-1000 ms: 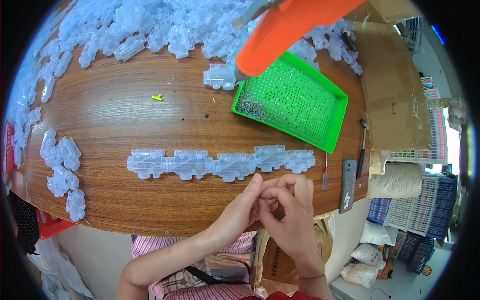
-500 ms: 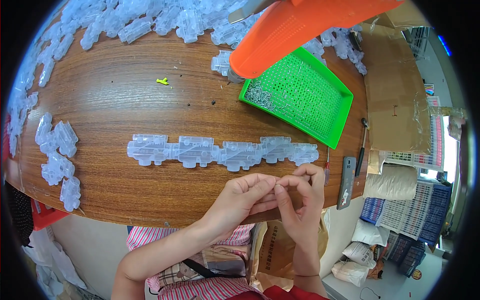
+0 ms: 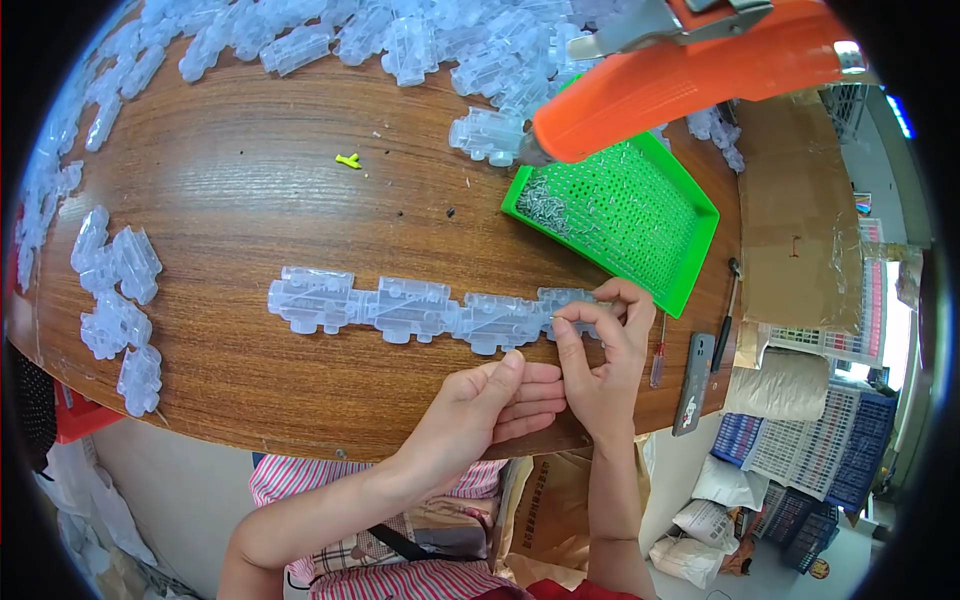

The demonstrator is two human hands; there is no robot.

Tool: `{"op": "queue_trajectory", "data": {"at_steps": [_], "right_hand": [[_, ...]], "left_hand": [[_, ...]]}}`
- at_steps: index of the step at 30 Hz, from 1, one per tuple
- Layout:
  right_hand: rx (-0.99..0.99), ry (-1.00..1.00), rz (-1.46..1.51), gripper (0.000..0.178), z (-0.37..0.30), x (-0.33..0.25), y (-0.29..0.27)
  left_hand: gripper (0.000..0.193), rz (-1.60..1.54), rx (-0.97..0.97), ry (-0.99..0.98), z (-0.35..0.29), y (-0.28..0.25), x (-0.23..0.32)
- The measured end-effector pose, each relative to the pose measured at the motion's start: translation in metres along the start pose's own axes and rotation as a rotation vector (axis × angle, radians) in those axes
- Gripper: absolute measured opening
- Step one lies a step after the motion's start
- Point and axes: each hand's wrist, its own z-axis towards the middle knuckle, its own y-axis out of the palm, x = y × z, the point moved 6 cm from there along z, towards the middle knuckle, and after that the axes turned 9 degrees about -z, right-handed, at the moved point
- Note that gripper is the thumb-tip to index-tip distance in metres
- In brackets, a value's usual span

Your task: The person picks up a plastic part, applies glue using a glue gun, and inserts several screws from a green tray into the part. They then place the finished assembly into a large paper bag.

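A row of clear plastic toy-like housings (image 3: 410,308) lies across the table in front of me. My right hand (image 3: 605,360) is over the row's right end and partly hides it. Its thumb and forefinger pinch something tiny, too small to name, close to a housing (image 3: 497,322). Nearer to me, my left hand (image 3: 490,405) is held half cupped, palm turned inward, its fingers stretched loosely to the right and the thumb raised. Nothing shows in it, though the hollow of the palm is partly hidden.
An orange-handled power screwdriver (image 3: 690,85) hangs over a green tray (image 3: 690,250) of small screws (image 3: 543,205). More clear housings (image 3: 410,50) heap at the back; several (image 3: 120,320) lie left. A screwdriver (image 3: 657,365), phone (image 3: 693,385) and black-handled tool (image 3: 722,340) are at right.
My right hand has parted from the left and moved up to the row, still pinching. My left hand has loosened its fingers. The whole view has shifted slightly.
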Motion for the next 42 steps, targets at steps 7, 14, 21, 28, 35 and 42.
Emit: {"op": "queue_trajectory", "data": {"at_steps": [7,14,21,28,35,42], "right_hand": [[0.013,-0.085,-0.123,0.018,0.003,-0.013,-0.003],[0.068,0.048,-0.095,0.020,-0.008,-0.022,-0.022],[-0.164,0.005,0.044,0.020,-0.025,-0.049,-0.025],[-0.087,0.019,-0.065,0.020,-0.028,-0.052,-0.027],[-0.109,0.078,0.072,0.018,-0.027,-0.043,-0.023],[-0.057,0.166,0.193,0.016,-0.013,-0.001,-0.005]], "left_hand": [[0.056,0.013,-0.024,-0.006,-0.002,-0.001,0.004],[0.059,-0.068,-0.064,-0.032,-0.003,0.002,0.002],[0.060,-0.178,-0.114,-0.118,-0.004,0.002,0.001],[0.061,-0.021,-0.178,-0.009,-0.002,0.017,0.002],[0.059,0.077,-0.109,-0.061,-0.007,0.014,0.003],[0.061,0.002,0.008,-0.025,-0.008,-0.004,0.010]]}}
